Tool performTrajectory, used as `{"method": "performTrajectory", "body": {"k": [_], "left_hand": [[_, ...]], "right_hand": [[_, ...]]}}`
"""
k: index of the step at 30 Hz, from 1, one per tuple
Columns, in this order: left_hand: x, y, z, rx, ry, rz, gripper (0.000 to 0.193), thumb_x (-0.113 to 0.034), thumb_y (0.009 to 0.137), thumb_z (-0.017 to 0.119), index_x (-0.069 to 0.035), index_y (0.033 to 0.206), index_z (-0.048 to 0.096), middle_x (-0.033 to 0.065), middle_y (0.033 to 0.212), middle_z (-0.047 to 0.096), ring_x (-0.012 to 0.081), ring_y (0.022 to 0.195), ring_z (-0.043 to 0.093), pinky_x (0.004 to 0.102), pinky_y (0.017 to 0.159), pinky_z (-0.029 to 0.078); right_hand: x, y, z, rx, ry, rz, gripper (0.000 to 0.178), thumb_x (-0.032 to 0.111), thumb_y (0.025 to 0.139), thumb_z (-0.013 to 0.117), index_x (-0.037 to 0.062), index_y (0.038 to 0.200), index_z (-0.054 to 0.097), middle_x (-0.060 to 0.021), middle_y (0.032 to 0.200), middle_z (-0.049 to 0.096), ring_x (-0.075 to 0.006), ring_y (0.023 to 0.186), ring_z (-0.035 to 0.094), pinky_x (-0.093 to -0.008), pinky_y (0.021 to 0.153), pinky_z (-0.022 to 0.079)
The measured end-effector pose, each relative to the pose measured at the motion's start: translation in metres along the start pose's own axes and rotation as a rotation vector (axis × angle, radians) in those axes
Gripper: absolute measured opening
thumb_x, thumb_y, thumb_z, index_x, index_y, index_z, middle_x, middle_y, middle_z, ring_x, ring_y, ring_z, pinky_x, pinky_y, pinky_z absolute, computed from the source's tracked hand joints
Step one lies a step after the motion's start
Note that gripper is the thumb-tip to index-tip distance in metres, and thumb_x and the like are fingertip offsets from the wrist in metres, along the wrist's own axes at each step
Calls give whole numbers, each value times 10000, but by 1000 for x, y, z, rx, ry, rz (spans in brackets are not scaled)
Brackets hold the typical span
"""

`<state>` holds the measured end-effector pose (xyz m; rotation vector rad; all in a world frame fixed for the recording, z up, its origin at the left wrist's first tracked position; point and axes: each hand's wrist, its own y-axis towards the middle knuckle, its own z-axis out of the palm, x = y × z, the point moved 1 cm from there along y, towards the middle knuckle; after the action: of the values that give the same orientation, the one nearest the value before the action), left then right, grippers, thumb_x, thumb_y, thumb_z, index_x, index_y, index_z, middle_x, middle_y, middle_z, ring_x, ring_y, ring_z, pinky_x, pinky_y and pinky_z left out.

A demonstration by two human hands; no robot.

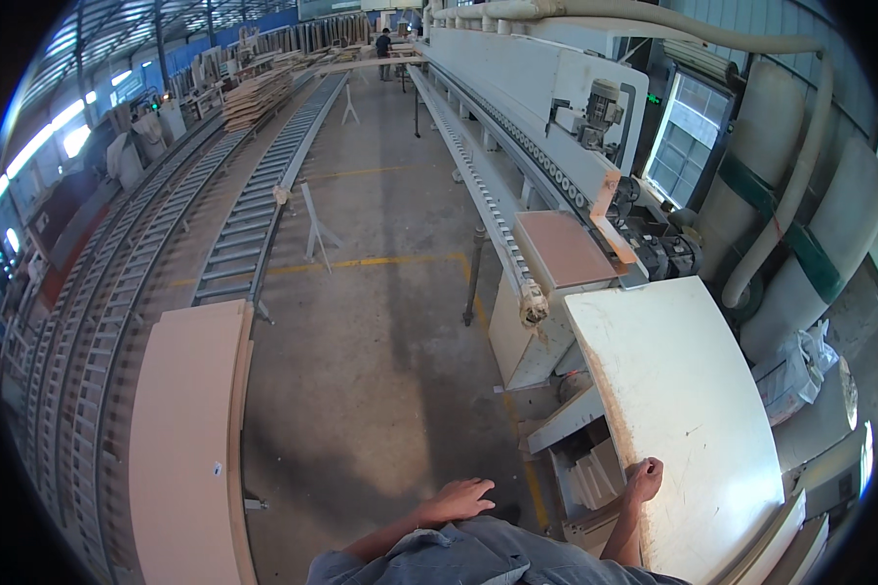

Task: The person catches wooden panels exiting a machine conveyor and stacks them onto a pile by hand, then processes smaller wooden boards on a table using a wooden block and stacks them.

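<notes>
My left hand (463, 499) hangs in front of my body over the floor, fingers loosely stretched toward the right, and nothing shows in it. My right hand (645, 479) is curled into a loose fist at the left edge of a pale worktable (693, 409), and no object shows in it. The table's edge is worn brown near that hand. Under it, a shelf holds several pale strips (595, 478). Away to my left lies a stack of flat tan boards (187, 429), apart from both hands.
Roller conveyors (273, 185) run into the distance on the left, with stacked panels (254, 102) farther off. A long white machine (517, 73) with a rail stretches along the right, near large ducts (761, 146). Another person (383, 49) stands far back in the aisle.
</notes>
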<state>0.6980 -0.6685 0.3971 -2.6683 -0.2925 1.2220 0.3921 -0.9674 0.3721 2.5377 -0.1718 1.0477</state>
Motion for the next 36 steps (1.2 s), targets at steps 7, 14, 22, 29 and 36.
{"method": "performTrajectory", "body": {"k": [7,14,22,29,36], "left_hand": [[-12,20,-2,1,-33,-20,487,-380,907,571,-69,1274,496,178,1246,572,363,1155,545,443,934,459],[-41,40,-19,43,-9,-1,491,-371,915,561,-56,1284,486,177,1263,564,360,1165,538,441,945,453],[-42,56,-2,108,21,54,510,-355,921,553,-33,1307,466,189,1299,533,364,1195,516,440,971,442],[-40,49,-7,130,7,9,508,-354,917,557,-39,1305,468,186,1290,540,363,1191,519,441,970,443],[-26,37,-9,78,13,6,480,-359,916,555,-48,1274,477,181,1241,559,364,1166,529,450,940,452]], "right_hand": [[31,4,14,48,-13,-87,171,191,853,566,45,912,632,-135,805,646,-278,726,618,-392,690,484],[27,12,28,58,9,-121,148,177,834,590,65,902,659,-140,791,654,-318,727,621,-426,677,482],[27,12,28,67,-13,-111,148,190,832,594,75,897,662,-136,822,656,-319,761,621,-428,689,478],[21,13,33,42,10,-182,150,186,853,583,58,899,648,-139,814,650,-313,740,614,-420,684,478],[31,14,35,29,-23,-182,161,200,856,572,60,895,640,-136,812,650,-306,741,615,-423,691,479]]}}
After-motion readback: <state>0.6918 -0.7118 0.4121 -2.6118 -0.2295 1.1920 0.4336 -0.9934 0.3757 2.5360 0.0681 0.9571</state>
